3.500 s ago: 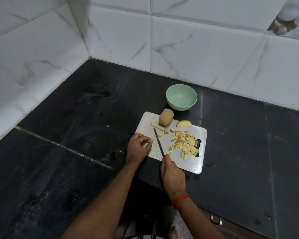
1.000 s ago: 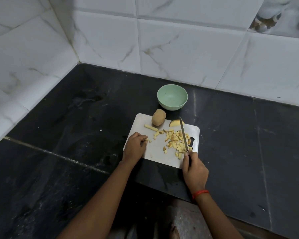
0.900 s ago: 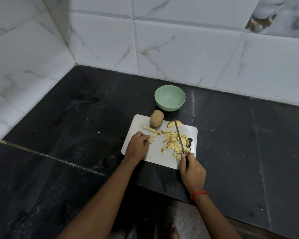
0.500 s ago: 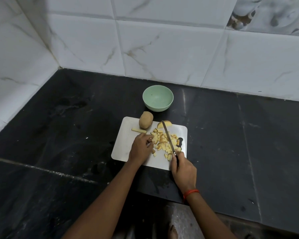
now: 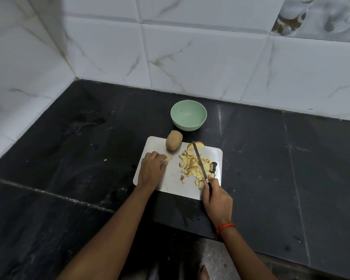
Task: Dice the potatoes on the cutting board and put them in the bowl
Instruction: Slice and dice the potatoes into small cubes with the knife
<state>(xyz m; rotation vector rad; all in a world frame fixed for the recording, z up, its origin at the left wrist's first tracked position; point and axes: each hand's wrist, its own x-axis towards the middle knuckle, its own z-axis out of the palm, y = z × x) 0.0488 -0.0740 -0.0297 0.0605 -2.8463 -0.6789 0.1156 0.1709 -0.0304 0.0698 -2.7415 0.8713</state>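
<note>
**Inspector:** Report the board.

**Assistant:** The cutting board (image 5: 170,179) lies on the dark counter (image 5: 69,162), near its front edge. A whole potato (image 5: 173,140) sits at the board's far edge, partly overhanging it. A potato wedge (image 5: 200,145) lies just to its right. The diced pieces (image 5: 191,167) are heaped on the board's right half.

**Inspector:** Hands?

**Assistant:** The left hand (image 5: 152,171) rests on the board's left half, fingers bent, tips holding a potato strip (image 5: 168,159). The right hand (image 5: 217,199), at the board's near right corner, grips the knife (image 5: 199,160) by its handle. The blade runs across the heap, tip at the wedge. A red thread (image 5: 225,227) circles that wrist.

**Inspector:** The bowl?

**Assistant:** The green bowl (image 5: 188,126) stands on the counter just beyond the board's far edge, close to the whole potato.
</note>
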